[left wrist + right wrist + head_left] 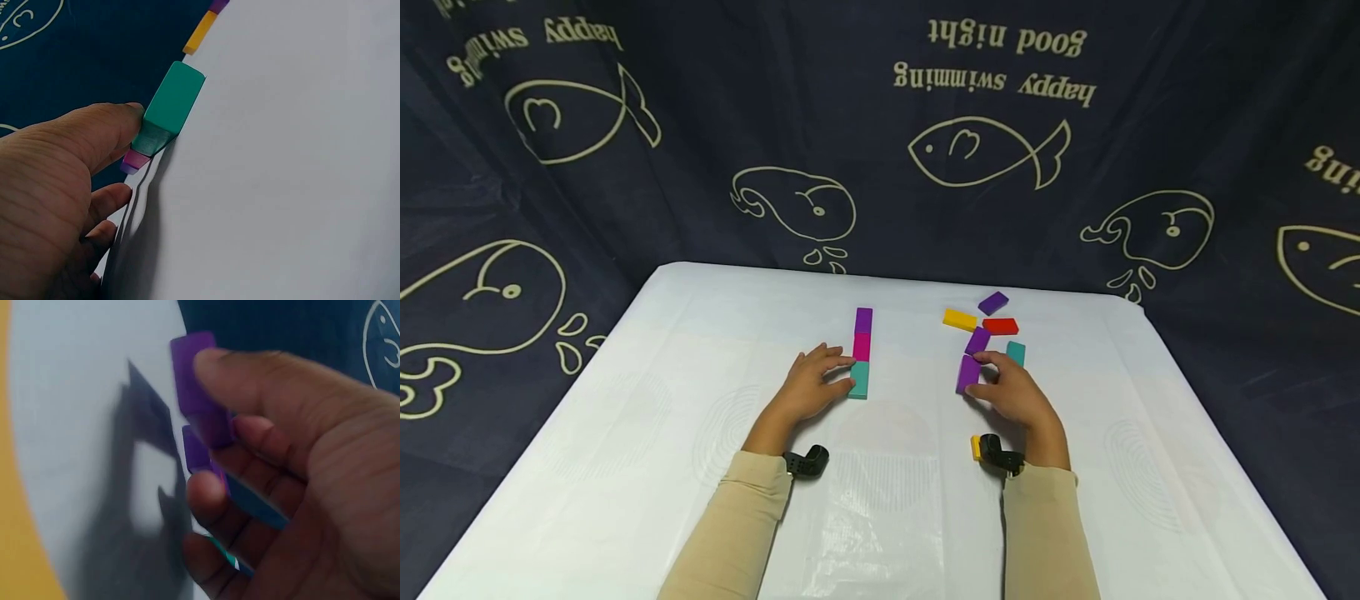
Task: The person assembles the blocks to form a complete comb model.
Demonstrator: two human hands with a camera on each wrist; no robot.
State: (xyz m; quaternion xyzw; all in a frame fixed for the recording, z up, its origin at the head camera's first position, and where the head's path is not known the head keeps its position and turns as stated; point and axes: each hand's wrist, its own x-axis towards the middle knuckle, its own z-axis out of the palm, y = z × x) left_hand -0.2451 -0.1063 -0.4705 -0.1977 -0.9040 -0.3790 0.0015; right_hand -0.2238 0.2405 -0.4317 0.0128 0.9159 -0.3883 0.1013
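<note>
My right hand (1018, 398) pinches a purple block (967, 377) toward the table's (737, 333) far edge; my left hand (803, 387), loosely spread, touches a teal block (859, 382). A light, level pinch should serve.

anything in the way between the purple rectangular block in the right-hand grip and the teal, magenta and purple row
Nothing visible: only white tabletop lies between the purple rectangular block and the three-block row. The left-hand grip is on the row's far side.
</note>
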